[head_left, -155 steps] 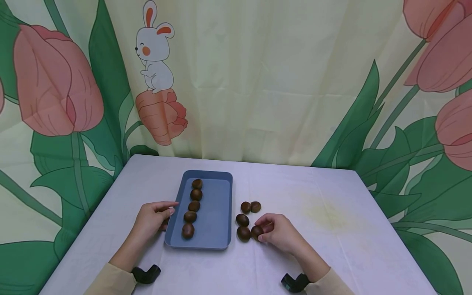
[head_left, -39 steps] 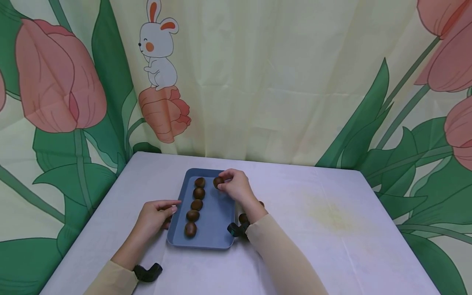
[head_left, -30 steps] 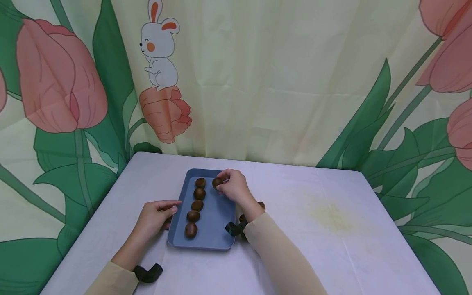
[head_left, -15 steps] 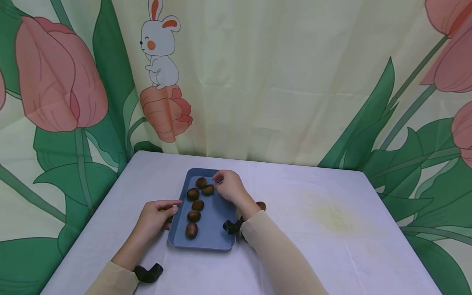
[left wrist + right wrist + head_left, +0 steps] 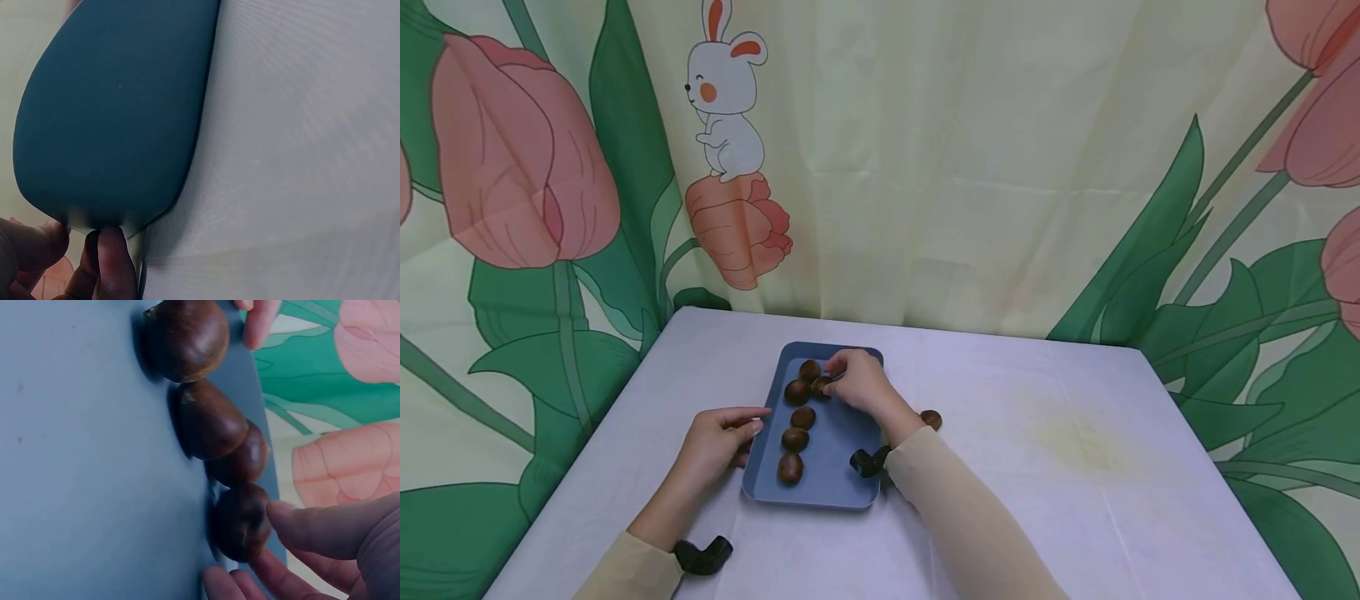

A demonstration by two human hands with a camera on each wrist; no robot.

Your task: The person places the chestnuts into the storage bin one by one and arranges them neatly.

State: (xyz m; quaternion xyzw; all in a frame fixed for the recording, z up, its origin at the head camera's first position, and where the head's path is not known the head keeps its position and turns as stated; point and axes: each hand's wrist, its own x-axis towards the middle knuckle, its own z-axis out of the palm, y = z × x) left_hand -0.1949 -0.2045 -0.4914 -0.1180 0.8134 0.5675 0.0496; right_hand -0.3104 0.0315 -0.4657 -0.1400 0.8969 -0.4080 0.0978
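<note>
A blue tray lies on the table in the head view, several brown chestnuts in a rough column along its left part. At the tray's far end my right hand pinches a chestnut between thumb and fingers, beside two other chestnuts, a far one and a left one. Nearer me in the column sit three more, including the nearest chestnut. My left hand holds the tray's left edge, its thumb and fingers at the rim in the left wrist view.
One chestnut shows on the white-covered table right of the tray; my right forearm hides the area nearer me. A curtain printed with tulips and a rabbit hangs behind the table.
My right hand carried a chestnut from the table into the tray's far end, let go, then took hold of it again. A chestnut in the column shifted left. My left hand stayed at the tray.
</note>
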